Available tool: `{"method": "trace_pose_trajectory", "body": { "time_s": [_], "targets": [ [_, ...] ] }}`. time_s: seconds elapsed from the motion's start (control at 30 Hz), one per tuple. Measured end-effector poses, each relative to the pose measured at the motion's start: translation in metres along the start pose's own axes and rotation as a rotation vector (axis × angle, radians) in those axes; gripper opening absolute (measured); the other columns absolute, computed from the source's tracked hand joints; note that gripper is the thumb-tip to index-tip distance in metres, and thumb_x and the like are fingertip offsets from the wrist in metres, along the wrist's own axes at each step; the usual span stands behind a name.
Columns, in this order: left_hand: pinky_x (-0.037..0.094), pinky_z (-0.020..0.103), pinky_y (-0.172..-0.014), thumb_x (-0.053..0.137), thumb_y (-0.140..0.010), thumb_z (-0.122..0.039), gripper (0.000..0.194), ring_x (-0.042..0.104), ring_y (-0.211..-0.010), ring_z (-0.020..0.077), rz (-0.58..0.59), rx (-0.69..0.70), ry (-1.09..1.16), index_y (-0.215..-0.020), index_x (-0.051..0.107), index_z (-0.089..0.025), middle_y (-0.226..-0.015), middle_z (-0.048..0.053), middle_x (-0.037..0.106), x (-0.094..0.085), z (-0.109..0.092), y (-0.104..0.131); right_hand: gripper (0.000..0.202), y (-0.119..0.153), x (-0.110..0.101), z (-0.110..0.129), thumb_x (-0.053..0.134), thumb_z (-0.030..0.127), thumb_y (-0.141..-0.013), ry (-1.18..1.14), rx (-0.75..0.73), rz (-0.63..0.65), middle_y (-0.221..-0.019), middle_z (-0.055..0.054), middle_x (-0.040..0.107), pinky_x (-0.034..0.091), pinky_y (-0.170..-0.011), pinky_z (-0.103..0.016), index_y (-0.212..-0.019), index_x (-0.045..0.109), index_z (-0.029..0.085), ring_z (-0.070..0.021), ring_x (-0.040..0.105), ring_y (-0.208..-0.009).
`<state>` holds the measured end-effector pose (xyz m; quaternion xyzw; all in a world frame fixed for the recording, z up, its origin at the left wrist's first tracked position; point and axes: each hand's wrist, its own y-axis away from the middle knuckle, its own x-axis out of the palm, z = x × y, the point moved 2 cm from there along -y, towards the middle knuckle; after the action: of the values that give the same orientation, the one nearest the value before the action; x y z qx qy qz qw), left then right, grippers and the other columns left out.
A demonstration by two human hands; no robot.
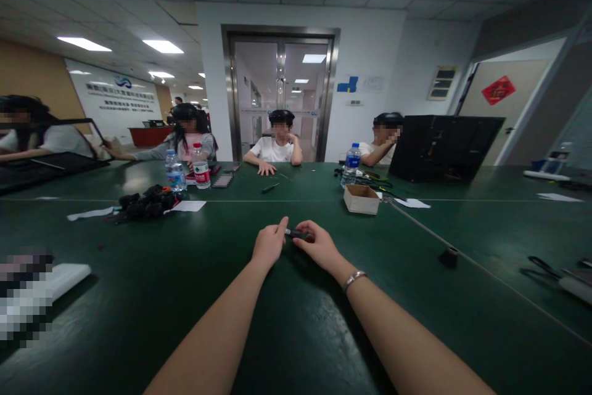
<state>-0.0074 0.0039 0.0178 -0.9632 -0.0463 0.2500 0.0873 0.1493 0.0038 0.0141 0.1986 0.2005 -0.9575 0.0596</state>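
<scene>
Over the green table, a small dark stick-like object with a pale, shiny left end lies between my two hands. My left hand is closed at the pale end, its thumb pointing up and its other fingers mostly hidden. From the other side, my right hand pinches the dark end between thumb and fingers. The exact kind of the object is too small to make out. A silver bracelet circles my right wrist.
Ahead stand an open box, a water bottle and a black computer case. A screwdriver lies before a seated person. At left are a black tangled bundle and a red-labelled bottle.
</scene>
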Motion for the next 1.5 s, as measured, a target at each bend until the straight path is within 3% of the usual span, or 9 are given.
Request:
{"method": "trace_pose_trajectory", "body": {
  "time_s": [0.1, 0.23, 0.37, 0.57, 0.8, 0.97, 1.13, 1.33, 1.5],
  "targets": [
    [0.037, 0.027, -0.06, 0.036, -0.082, -0.06, 0.047, 0.055, -0.06, 0.0161, 0.026, 0.048, 0.091, -0.075, 0.061, -0.02, -0.068, 0.002, 0.062, 0.003, 0.003, -0.001, 0.027, -0.001, 0.0, -0.004, 0.063, 0.027, -0.069, -0.005, 0.011, -0.031, -0.091, -0.002, 0.062, 0.047, -0.066, -0.027, -0.094, 0.057, 0.019, -0.011, 0.057, -0.069],
    [0.041, 0.025, -0.067, 0.051, -0.079, -0.041, 0.03, 0.058, -0.075, 0.0143, 0.043, 0.108, 0.231, -0.102, 0.058, -0.022, -0.091, 0.003, 0.064, 0.003, 0.005, -0.002, 0.028, -0.002, -0.001, -0.009, 0.062, 0.026, -0.069, 0.005, 0.021, -0.051, -0.094, -0.002, 0.06, 0.047, -0.062, -0.025, -0.096, 0.056, 0.02, -0.0097, 0.055, -0.066],
    [0.041, 0.025, -0.065, 0.052, -0.078, -0.04, 0.024, 0.057, -0.073, 0.015, 0.061, 0.123, 0.178, -0.085, 0.061, -0.019, -0.08, 0.003, 0.064, 0.002, 0.005, -0.003, 0.029, -0.002, 0.0, -0.009, 0.062, 0.024, -0.068, 0.014, 0.022, -0.054, -0.094, -0.002, 0.06, 0.047, -0.061, -0.025, -0.096, 0.057, 0.02, -0.009, 0.054, -0.064],
    [0.035, 0.025, -0.055, 0.041, -0.077, -0.063, 0.049, 0.051, -0.055, 0.0144, 0.037, 0.041, 0.014, -0.066, 0.057, -0.018, -0.059, 0.0, 0.058, -0.001, 0.002, 0.0, 0.029, -0.001, 0.001, -0.005, 0.061, 0.022, -0.068, 0.0, 0.011, -0.029, -0.096, -0.002, 0.06, 0.047, -0.062, -0.024, -0.097, 0.057, 0.02, -0.0089, 0.054, -0.065],
    [0.031, 0.027, -0.053, 0.031, -0.079, -0.067, 0.059, 0.049, -0.05, 0.0152, 0.001, 0.051, -0.074, -0.053, 0.053, -0.019, -0.053, 0.001, 0.054, -0.004, -0.003, 0.003, 0.03, -0.002, 0.002, -0.009, 0.061, 0.022, -0.068, -0.008, -0.007, -0.012, -0.096, -0.001, 0.059, 0.047, -0.06, -0.024, -0.097, 0.056, 0.021, -0.0082, 0.053, -0.063],
    [0.037, 0.027, -0.055, 0.032, -0.083, -0.062, 0.053, 0.054, -0.057, 0.0159, 0.018, 0.027, 0.057, -0.071, 0.059, -0.019, -0.064, 0.003, 0.06, -0.001, 0.001, 0.004, 0.028, 0.0, 0.001, -0.005, 0.061, 0.024, -0.069, -0.034, 0.021, -0.016, -0.099, -0.001, 0.059, 0.047, -0.057, -0.024, -0.096, 0.055, 0.021, -0.0073, 0.054, -0.059],
    [0.044, 0.025, -0.068, 0.054, -0.079, -0.039, 0.031, 0.06, -0.081, 0.0157, -0.018, 0.137, 0.337, -0.103, 0.055, -0.02, -0.096, 0.006, 0.064, 0.004, -0.004, 0.001, 0.026, 0.0, 0.0, 0.0, 0.057, 0.036, -0.076, -0.089, 0.066, -0.036, -0.093, -0.001, 0.059, 0.048, -0.055, -0.024, -0.097, 0.052, 0.02, -0.0077, 0.054, -0.057],
    [0.046, 0.028, -0.08, 0.047, -0.084, -0.033, 0.029, 0.058, -0.098, 0.0186, -0.137, 0.058, 0.571, -0.105, 0.057, -0.016, -0.108, 0.011, 0.061, 0.026, -0.017, 0.003, 0.025, -0.002, 0.007, -0.002, 0.054, 0.037, -0.079, -0.12, 0.015, 0.044, -0.089, -0.001, 0.059, 0.048, -0.058, -0.024, -0.098, 0.053, 0.021, -0.0097, 0.055, -0.064],
    [0.046, 0.029, -0.082, 0.042, -0.086, -0.038, 0.03, 0.059, -0.092, 0.0177, -0.125, 0.084, 0.471, -0.095, 0.06, -0.016, -0.098, 0.009, 0.064, 0.032, -0.012, 0.003, 0.024, 0.001, 0.011, 0.005, 0.055, 0.036, -0.079, -0.045, -0.025, 0.054, -0.088, 0.0, 0.059, 0.046, -0.06, -0.025, -0.098, 0.054, 0.021, -0.0103, 0.054, -0.065]
  ]
}}
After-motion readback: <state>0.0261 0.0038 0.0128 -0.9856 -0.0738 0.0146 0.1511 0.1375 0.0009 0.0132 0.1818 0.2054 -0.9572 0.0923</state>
